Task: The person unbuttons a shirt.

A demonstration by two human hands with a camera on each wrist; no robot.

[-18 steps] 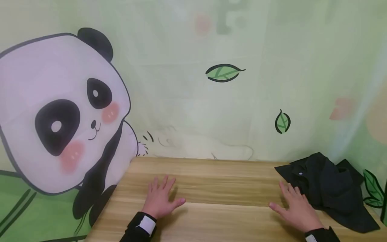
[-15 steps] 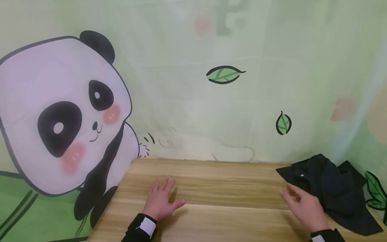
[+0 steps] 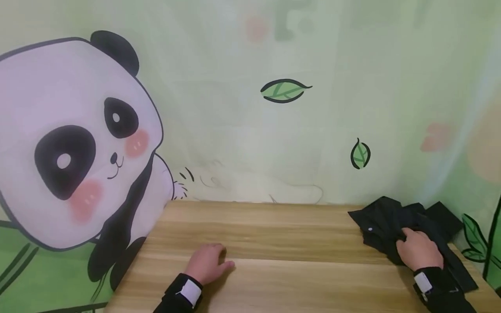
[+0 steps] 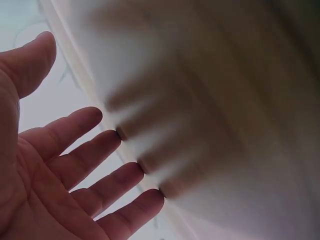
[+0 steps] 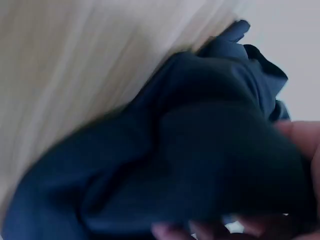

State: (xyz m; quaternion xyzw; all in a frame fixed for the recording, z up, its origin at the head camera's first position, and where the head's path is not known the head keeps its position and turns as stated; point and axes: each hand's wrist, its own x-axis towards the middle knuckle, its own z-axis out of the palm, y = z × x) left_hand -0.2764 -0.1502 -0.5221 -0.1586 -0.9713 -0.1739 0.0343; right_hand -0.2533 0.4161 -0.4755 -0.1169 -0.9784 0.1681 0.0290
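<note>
A crumpled black cloth [image 3: 391, 230] with a small white spot lies at the right end of the wooden table [image 3: 289, 234]. My right hand [image 3: 420, 250] grips a fold of it, thumb on one side and fingers on the other. Close up in the right wrist view, the gathered cloth [image 5: 210, 150] fills most of the picture, and only part of the hand shows at the lower right. On the left side of the table, my left hand [image 3: 206, 263] holds nothing. Its fingers [image 4: 90, 150] are spread and nearly straight in the left wrist view, fingertips at the tabletop.
Behind the table hangs a pale green backdrop [image 3: 219, 113] printed with a large panda [image 3: 58, 104] and leaves. The table's back edge runs along the foot of this backdrop.
My right hand has moved right from beside the cloth and taken hold of it, gathering it up. The left hand stays in place, its fingers now tipped down toward the table.
</note>
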